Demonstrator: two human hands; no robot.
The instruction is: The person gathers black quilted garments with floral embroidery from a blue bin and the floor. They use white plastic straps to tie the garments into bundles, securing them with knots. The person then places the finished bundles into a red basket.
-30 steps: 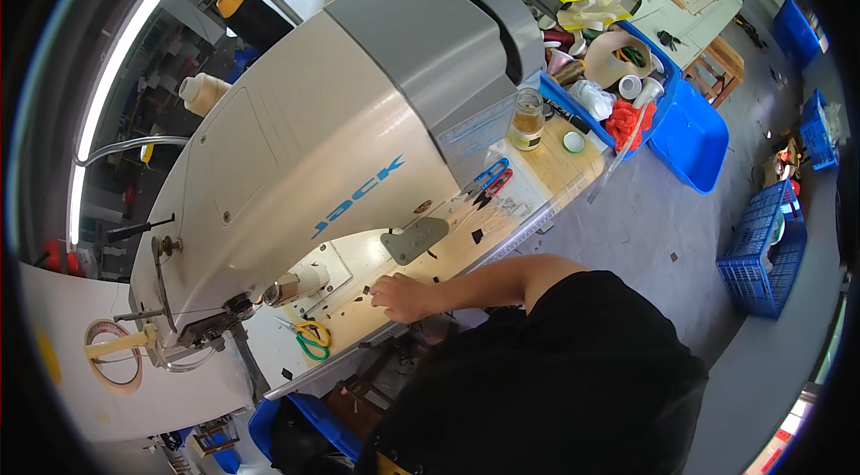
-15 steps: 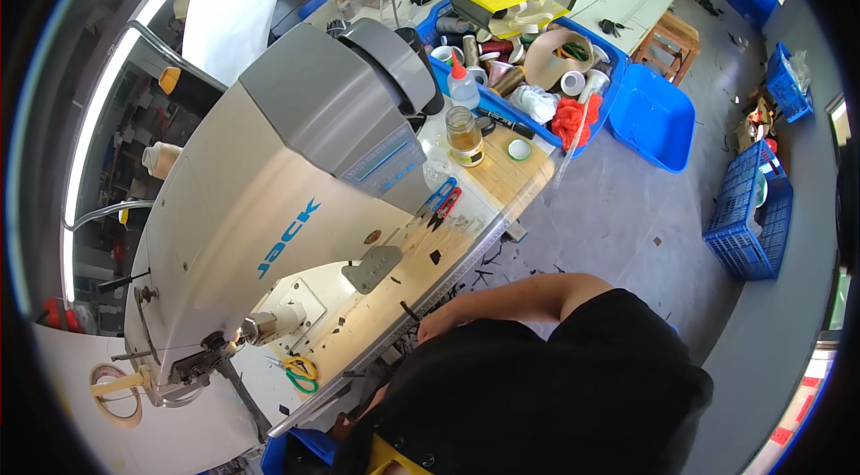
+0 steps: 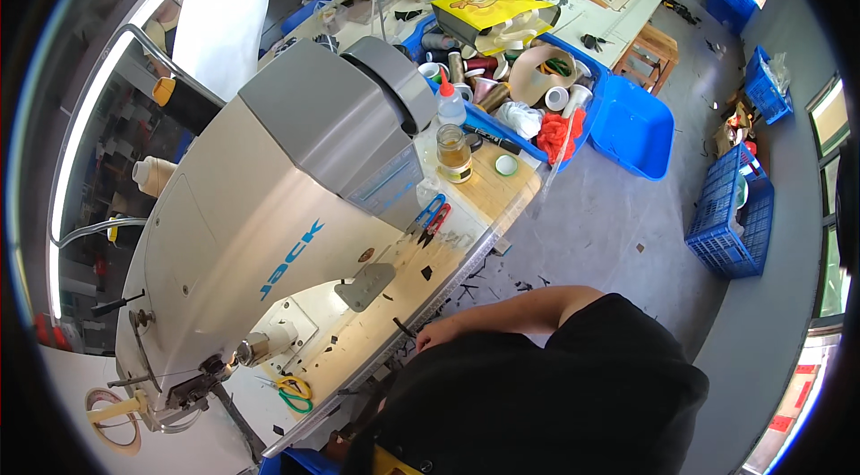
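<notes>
My right hand (image 3: 434, 333) is just off the front edge of the sewing table, its fingers curled in and partly hidden; what they hold, if anything, I cannot make out. Close to it, a short black strip (image 3: 403, 327) sticks out over the table edge. My left hand is out of sight behind my black-clothed torso and the table edge. The large grey and cream sewing machine (image 3: 269, 197) stands to the left, its lit working end (image 3: 255, 348) at the lower left. Yellow-and-green-handled scissors (image 3: 294, 393) lie on the table beside it.
Blue and red thread snips (image 3: 432, 215), an open glass jar (image 3: 454, 154) and a red-tipped bottle (image 3: 451, 103) are on the tabletop. Beyond are a blue crate of thread spools (image 3: 515, 85) and a blue tub (image 3: 632, 128). Blue baskets (image 3: 733, 215) line the right wall.
The whole view has shifted slightly, with the table and crates appearing a little further left. My right hand stays by the table edge, curled as before.
</notes>
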